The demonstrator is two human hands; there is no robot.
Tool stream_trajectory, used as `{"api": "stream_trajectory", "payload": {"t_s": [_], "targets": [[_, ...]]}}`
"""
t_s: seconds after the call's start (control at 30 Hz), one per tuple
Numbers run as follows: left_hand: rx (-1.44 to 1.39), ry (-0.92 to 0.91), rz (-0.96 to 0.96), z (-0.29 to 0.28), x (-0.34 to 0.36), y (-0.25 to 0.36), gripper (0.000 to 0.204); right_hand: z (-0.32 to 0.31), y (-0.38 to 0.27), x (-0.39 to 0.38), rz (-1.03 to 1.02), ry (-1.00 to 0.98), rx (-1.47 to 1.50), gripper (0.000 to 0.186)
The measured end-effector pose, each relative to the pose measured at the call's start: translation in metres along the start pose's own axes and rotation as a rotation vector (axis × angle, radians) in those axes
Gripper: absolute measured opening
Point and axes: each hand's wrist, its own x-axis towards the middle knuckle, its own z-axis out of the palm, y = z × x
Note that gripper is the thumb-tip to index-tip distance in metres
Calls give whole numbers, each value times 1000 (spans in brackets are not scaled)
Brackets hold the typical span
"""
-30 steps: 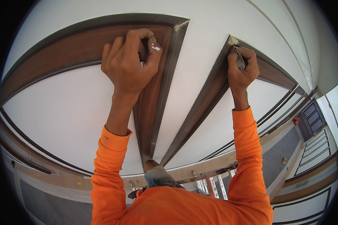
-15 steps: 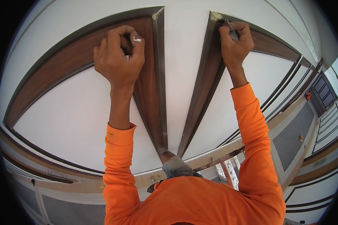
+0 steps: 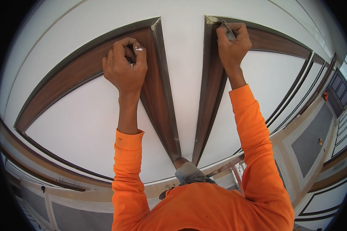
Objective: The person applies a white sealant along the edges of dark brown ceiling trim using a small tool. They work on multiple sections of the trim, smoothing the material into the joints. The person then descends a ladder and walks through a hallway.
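Observation:
Two dark-wood, grey-edged moulding frames (image 3: 162,100) stand out on a white panelled surface (image 3: 181,54), with cream filler (image 3: 211,19) at their upper corners. My left hand (image 3: 125,67) is closed on the left frame's wood; something dark inside its curled fingers is mostly hidden, and its thumb carries a white smear. My right hand (image 3: 233,46) grips a grey metal scraper (image 3: 229,32) at the upper corner of the right frame, its tip close beside the filler.
A railing (image 3: 235,165) shows below, behind my orange-sleeved body. A grey floor with pale borders (image 3: 310,142) lies far below, with a small yellowish item (image 3: 320,141) on it. A dark panelled door (image 3: 339,92) and a small orange shape, too small to tell, are far right.
The view has shifted, putting the frames further left in the picture. My right hand and scraper have moved slightly rightward along the top edge from the filled corner. My left hand stays curled.

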Motion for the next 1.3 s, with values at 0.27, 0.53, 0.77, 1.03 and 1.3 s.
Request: {"api": "stream_trajectory", "payload": {"t_s": [0.27, 0.53, 0.77, 1.03, 1.3], "targets": [[-5, -10, -20, 0, 5, 4, 9, 3, -8, 10, -172, -47, 93, 14], [-18, -93, -70, -7, 4, 11, 8, -3, -9, 7, -101, -35, 102, 15], [-56, -120, -97, -9, 2, 8, 6, 2, -1, 6, -145, 39, 30, 15], [-68, -122, -121, -14, 4, 14, 8, 2, -5, 7, -142, -15, 90, 13], [-58, -141, -124, -10, 1, 10, 7, -14, -12, 11, 383, 13, 323, 12]]}}
